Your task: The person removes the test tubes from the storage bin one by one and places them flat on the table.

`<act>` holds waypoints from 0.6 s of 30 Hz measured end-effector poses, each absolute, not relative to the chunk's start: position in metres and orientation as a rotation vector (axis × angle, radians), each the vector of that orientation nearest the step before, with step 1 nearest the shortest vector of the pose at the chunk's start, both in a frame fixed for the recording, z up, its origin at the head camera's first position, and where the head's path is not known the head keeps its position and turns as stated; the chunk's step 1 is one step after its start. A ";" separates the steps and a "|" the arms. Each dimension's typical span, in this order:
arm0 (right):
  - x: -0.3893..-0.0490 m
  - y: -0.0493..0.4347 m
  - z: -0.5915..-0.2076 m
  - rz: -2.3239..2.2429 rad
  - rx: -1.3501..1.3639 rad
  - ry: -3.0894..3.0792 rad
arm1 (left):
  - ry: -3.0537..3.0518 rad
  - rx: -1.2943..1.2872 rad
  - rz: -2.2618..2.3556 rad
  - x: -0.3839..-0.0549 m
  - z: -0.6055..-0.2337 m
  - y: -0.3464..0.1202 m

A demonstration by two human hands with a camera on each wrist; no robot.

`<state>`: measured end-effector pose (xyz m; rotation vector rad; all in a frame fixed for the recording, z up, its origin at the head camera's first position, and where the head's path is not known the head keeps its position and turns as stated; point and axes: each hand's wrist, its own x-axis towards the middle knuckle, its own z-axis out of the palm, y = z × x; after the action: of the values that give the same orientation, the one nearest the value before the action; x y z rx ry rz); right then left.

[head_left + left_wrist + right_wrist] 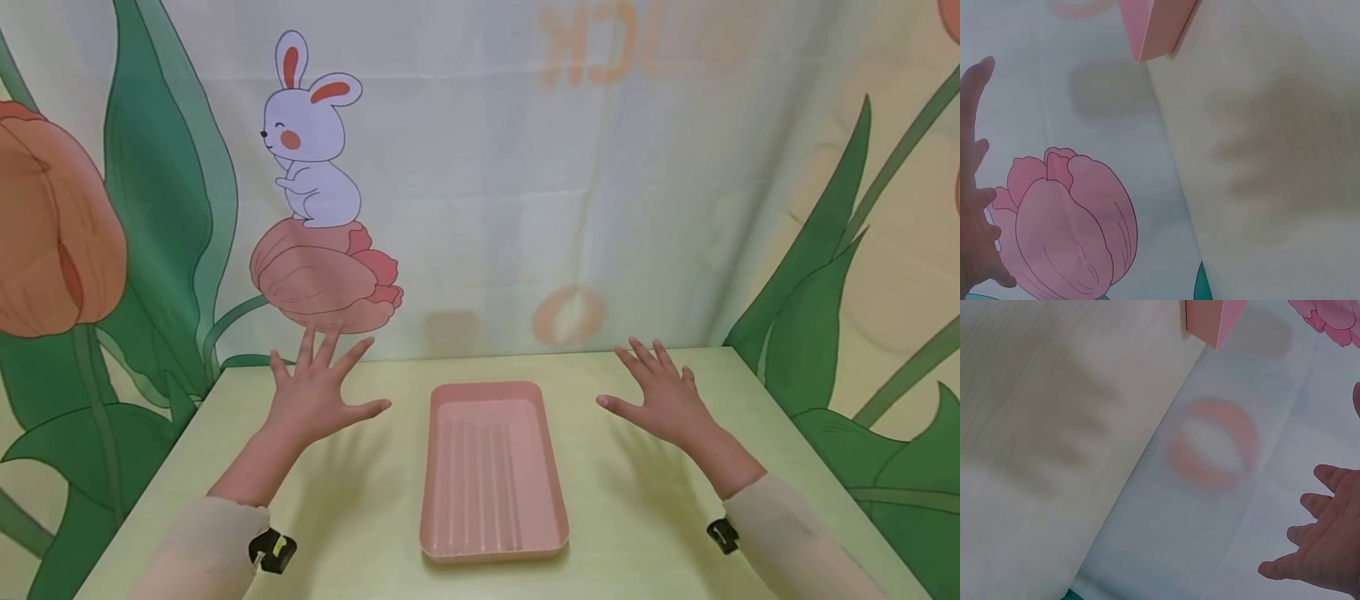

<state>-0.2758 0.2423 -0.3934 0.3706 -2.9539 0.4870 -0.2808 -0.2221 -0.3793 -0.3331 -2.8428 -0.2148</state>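
A shallow pink rectangular tray [538, 475] lies between my two hands in the head view. Several long, see-through ridged strips [478, 483] run lengthwise, side by side, along its left and middle part. To the left of the tray, my left hand [311, 402] is held over the table with fingers spread and nothing in it. My right hand [669, 406] hovers likewise on the right side, its fingers apart and holding nothing. Each wrist view catches only a corner of the pink tray, besides the left hand [974, 212] and the right hand [1335, 540] at their edges.
The pale yellow-green table [397, 467] ends at the back against a hanging cloth [480, 208] printed with a rabbit and tulips. Shadows of both hands fall on the tabletop. A small black device [272, 550] sits at the left cuff, and another [723, 536] at the right.
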 end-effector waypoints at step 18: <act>-0.269 0.232 -0.419 0.617 0.395 -2.718 | -2.801 -0.315 -0.302 -0.273 -0.398 -0.217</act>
<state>-0.2688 0.2319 -0.4191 0.3951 -2.7176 0.6167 -0.2733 -0.2166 -0.3984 -0.3155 -2.8015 -0.3019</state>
